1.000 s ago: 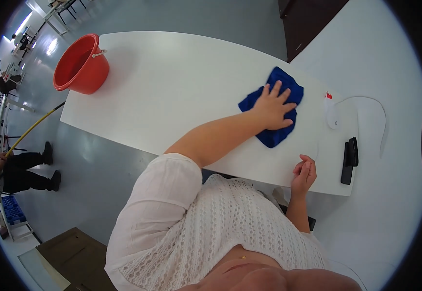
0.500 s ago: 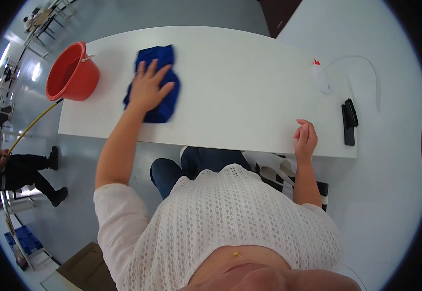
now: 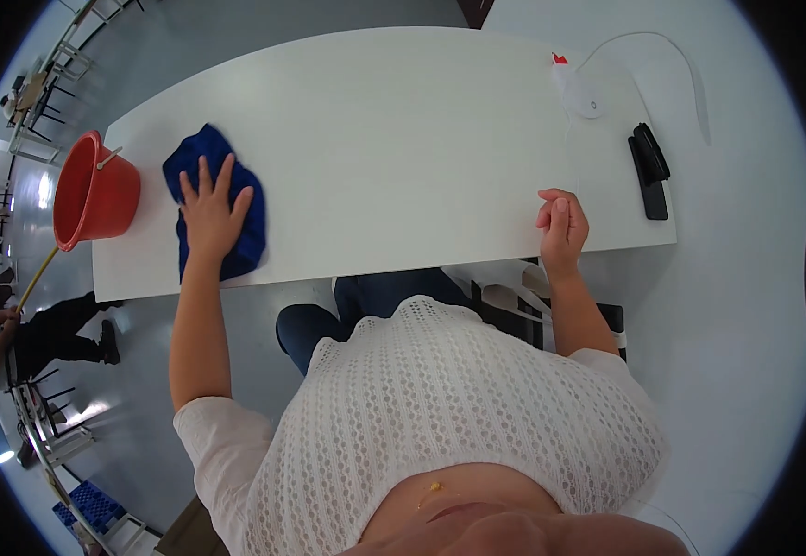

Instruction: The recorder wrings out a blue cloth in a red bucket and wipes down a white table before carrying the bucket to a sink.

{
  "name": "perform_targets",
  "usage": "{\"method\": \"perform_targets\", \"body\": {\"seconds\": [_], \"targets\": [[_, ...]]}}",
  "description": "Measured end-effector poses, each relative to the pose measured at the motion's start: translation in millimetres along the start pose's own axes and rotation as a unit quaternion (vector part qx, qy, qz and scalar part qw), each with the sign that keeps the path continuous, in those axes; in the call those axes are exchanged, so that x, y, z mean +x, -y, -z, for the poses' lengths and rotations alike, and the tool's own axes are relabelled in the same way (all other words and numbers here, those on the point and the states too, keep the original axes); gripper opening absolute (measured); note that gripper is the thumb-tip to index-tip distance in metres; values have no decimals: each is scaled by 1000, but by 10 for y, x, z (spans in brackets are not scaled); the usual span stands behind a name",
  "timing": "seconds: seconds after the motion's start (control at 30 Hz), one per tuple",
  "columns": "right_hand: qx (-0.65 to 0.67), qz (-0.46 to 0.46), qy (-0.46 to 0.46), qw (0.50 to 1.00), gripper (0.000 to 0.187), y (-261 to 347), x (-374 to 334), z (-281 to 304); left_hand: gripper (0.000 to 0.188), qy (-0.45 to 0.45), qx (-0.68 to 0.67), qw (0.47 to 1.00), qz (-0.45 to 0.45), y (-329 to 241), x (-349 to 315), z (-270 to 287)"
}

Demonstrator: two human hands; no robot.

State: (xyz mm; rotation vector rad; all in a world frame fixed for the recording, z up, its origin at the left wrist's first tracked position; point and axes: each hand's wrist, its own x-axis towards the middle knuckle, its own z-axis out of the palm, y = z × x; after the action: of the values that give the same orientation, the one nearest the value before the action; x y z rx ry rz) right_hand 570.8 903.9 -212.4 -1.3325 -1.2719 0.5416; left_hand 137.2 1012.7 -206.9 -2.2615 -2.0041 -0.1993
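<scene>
Under left hand [image 3: 210, 211]: rumpled dk-blue cloth [image 3: 241, 248]

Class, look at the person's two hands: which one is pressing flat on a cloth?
The left hand, spread on the blue cloth; the right hand rests curled on the table edge.

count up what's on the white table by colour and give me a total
Blue: 1, the cloth under the left hand
Red: 1, the bucket
Black: 1, the flat device
White: 1, the bottle with a red cap
Total: 4
</scene>
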Motion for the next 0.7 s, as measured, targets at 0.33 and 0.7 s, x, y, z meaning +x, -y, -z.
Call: {"method": "perform_targets", "body": {"seconds": [0.33, 0.7], "targets": [[38, 25, -35, 998, 28, -12, -26, 14, 59, 19, -77, 980, -180, -1712, 104, 94], [78, 17, -48, 996, 29, -28, -42, 4, 64, 36, -248, 920, -302, -2986, -108, 124]]}}
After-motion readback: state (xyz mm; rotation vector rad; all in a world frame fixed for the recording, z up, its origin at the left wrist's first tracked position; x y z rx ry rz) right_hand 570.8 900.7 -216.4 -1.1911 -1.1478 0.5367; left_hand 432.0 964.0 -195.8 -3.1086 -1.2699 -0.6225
